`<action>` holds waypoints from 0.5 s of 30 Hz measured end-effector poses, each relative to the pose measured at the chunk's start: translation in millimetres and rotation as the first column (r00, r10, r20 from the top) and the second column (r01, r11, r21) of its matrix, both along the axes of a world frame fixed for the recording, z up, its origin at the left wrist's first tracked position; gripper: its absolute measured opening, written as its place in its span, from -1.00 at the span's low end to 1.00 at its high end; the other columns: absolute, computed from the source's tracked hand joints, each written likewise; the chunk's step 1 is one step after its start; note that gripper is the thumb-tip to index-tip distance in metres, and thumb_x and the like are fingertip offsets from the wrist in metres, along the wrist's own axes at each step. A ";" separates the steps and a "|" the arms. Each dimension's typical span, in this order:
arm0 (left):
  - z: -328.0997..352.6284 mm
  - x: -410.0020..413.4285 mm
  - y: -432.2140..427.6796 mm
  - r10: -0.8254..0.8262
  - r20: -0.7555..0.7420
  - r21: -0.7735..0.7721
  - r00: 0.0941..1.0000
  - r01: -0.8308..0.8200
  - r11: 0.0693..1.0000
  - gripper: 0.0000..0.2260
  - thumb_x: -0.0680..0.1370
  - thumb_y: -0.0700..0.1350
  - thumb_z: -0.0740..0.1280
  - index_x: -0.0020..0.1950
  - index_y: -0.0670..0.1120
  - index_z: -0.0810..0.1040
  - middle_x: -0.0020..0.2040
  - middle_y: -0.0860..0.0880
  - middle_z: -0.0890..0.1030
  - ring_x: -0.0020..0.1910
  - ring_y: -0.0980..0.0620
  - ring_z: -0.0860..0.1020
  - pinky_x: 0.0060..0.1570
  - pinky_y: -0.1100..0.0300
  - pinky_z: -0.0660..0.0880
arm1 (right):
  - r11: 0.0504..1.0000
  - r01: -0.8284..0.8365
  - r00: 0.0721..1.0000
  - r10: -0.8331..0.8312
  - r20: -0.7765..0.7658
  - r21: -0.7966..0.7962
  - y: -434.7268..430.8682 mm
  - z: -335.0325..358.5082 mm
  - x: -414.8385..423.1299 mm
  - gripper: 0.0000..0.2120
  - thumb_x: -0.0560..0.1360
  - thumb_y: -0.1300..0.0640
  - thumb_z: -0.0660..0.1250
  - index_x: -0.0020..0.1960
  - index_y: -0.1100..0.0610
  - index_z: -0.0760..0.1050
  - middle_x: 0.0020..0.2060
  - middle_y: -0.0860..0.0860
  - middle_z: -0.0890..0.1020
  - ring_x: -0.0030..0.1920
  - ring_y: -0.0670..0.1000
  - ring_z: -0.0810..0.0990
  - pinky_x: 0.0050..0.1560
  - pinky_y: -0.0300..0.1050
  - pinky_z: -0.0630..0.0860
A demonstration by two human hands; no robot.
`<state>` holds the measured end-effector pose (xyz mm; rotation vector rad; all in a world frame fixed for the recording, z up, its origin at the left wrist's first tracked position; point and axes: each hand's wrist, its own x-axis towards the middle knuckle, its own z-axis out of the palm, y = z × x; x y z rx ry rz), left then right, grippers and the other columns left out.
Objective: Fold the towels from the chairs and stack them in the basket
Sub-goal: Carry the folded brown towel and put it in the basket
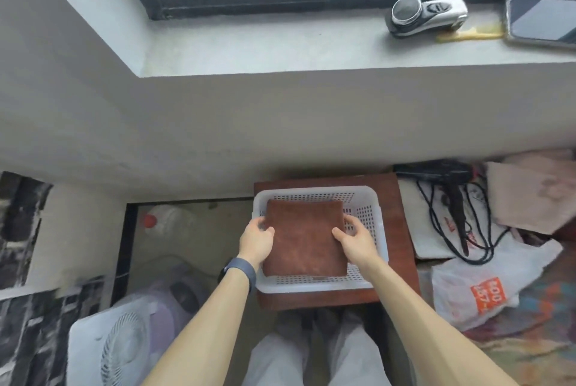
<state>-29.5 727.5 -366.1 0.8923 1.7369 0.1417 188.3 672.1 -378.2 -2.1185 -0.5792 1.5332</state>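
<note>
A folded brown towel (304, 237) lies in the white perforated basket (381, 229), which stands on a reddish-brown wooden stool (402, 229). My left hand (255, 240) grips the towel's left edge, thumb on top and fingers curled under. My right hand (355, 237) grips the right edge the same way. Whether the towel rests on the basket floor or is held just above it cannot be told.
A grey window ledge (280, 46) above holds an electric shaver (427, 14) and a phone (542, 22). Right of the stool lie a black hair dryer with its cord (458, 198), a pink cloth (530, 195) and a plastic bag (486, 289). A white fan (118, 345) stands at lower left.
</note>
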 end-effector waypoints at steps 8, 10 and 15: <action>-9.8 4.1 1.5 -0.101 -0.205 0.054 0.974 0.114 0.992 -0.63 0.60 -0.03 0.28 0.42 0.03 0.45 0.26 -0.03 0.61 0.24 -0.11 0.56 0.24 0.05 0.49 | 1.000 0.008 1.000 -0.008 0.019 0.015 5.5 -9.8 1.0 -0.63 0.65 0.10 0.27 0.45 -0.02 0.38 0.07 -0.03 0.64 0.04 -0.01 0.65 0.05 -0.07 0.63; -10.6 4.1 1.5 -0.132 -0.236 0.044 0.963 0.147 0.988 -0.62 0.60 0.01 0.28 0.42 0.07 0.43 0.25 -0.01 0.62 0.22 -0.11 0.57 0.20 0.03 0.52 | 0.999 0.002 0.999 -0.003 0.036 0.036 6.0 -10.8 0.3 -0.65 0.65 0.08 0.27 0.43 -0.04 0.39 0.02 -0.06 0.65 0.00 -0.06 0.65 -0.05 -0.18 0.60; 0.1 16.3 -8.1 -0.249 -0.502 0.132 0.828 0.357 0.925 -0.56 0.60 0.05 0.23 0.47 0.09 0.29 0.30 -0.04 0.55 0.20 -0.14 0.56 0.06 0.01 0.51 | 1.000 0.008 0.992 -0.009 0.128 0.014 7.3 -14.9 -3.4 -0.56 0.63 0.02 0.29 0.49 0.00 0.33 0.22 0.04 0.60 0.18 0.06 0.60 0.13 -0.10 0.53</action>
